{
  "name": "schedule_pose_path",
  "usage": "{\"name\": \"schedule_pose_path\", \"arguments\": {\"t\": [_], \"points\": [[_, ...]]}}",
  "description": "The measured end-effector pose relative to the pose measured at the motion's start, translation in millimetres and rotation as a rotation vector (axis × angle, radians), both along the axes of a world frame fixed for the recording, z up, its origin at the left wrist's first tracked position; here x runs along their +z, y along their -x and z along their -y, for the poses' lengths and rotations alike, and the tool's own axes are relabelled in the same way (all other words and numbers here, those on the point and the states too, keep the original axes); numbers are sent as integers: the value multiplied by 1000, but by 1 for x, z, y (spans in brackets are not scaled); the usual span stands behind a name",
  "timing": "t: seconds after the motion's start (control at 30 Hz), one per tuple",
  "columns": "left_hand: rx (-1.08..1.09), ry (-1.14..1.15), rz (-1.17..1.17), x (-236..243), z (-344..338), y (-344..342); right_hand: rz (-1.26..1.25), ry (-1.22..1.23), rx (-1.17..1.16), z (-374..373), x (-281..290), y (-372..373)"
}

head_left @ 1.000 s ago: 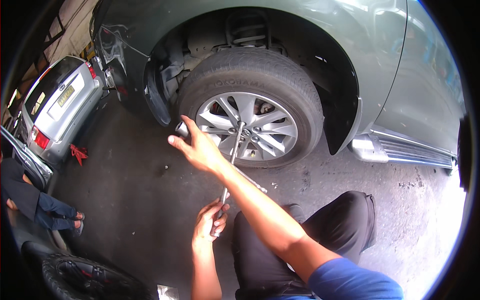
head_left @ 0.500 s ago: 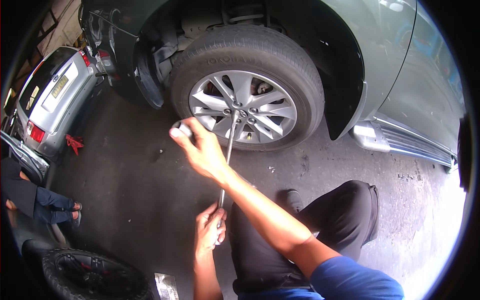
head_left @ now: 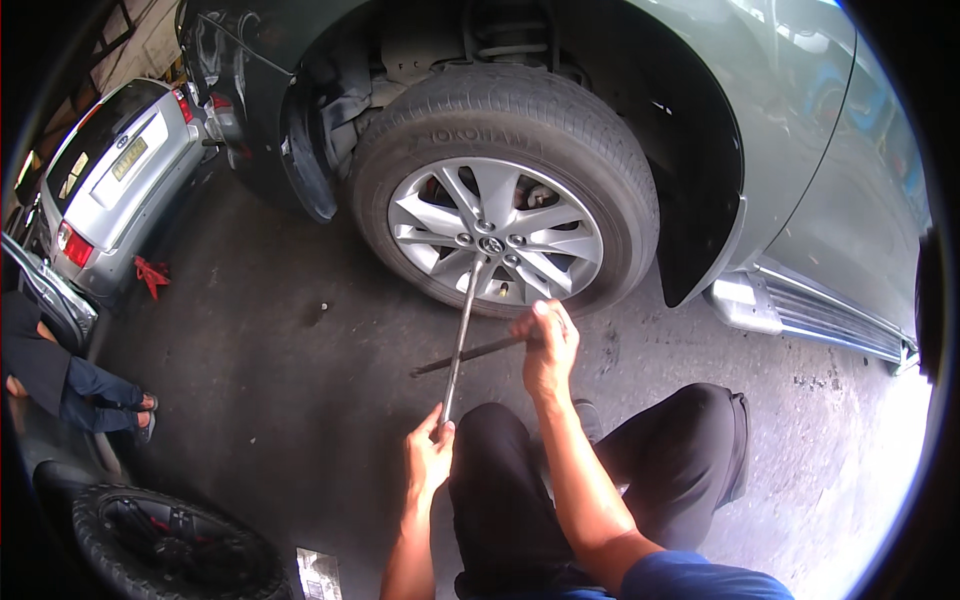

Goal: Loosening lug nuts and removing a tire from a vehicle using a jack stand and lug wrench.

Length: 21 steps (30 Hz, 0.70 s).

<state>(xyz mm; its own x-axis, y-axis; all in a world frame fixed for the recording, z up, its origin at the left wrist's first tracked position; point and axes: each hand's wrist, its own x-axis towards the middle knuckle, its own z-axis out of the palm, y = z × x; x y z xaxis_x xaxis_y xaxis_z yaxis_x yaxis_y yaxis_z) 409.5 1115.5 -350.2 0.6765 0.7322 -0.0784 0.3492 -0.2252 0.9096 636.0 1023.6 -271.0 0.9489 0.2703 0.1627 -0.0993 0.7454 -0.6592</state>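
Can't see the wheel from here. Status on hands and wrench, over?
Left hand grips cross wrench at near end. Right hand on its side arm. Far end seated on alloy wheel lug. Nothing in the way.

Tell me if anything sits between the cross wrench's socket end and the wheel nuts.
Nothing visible does. The cross wrench runs straight from the left hand up to the nuts around the hub of the alloy wheel; the right hand grips the side arm. The floor beneath holds no obstacle.
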Motion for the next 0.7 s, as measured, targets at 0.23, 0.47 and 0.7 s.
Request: {"name": "schedule_pose_path", "arguments": {"t": [0.23, 0.47, 0.7], "points": [[-37, -203, -76, -2, -12, -13, -201, 60, -231, 47, -73, 6], [3, 34, -81, -17, -30, -20, 92, 617, -398, 26, -60, 2], [-47, -110, -58, -32, -19, -41, -161, 1070, -119, 60, -212, -9]]}}
